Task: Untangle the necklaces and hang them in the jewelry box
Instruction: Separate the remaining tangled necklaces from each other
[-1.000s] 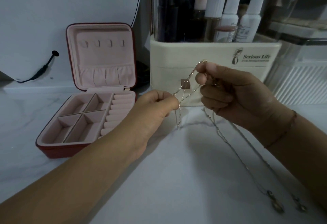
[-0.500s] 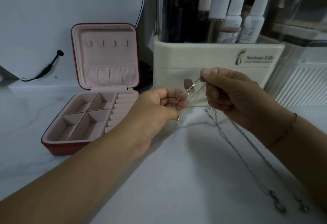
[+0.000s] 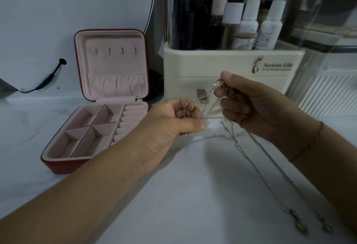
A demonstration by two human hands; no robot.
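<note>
Thin silver necklaces (image 3: 249, 158) are stretched between my two hands above a white marble table. My left hand (image 3: 172, 126) pinches a chain strand at its fingertips. My right hand (image 3: 255, 106) grips a bunch of chain higher up. Two chains trail from it down to the right, each ending in a pendant (image 3: 301, 226) lying on the table. The red jewelry box (image 3: 58, 164) stands open at the left, pink inside. Its upright lid shows a row of small hooks (image 3: 115, 50) above an elastic pocket. No necklace hangs on the hooks.
A cream cosmetics organizer (image 3: 231, 64) with several bottles stands right behind my hands. A clear container (image 3: 328, 81) sits at the far right. A round white mirror with a black cable (image 3: 50, 77) leans at the back left.
My right hand has dropped a little and my left hand has turned its palm up, so the chain span between them is shorter. The view has shifted slightly.
</note>
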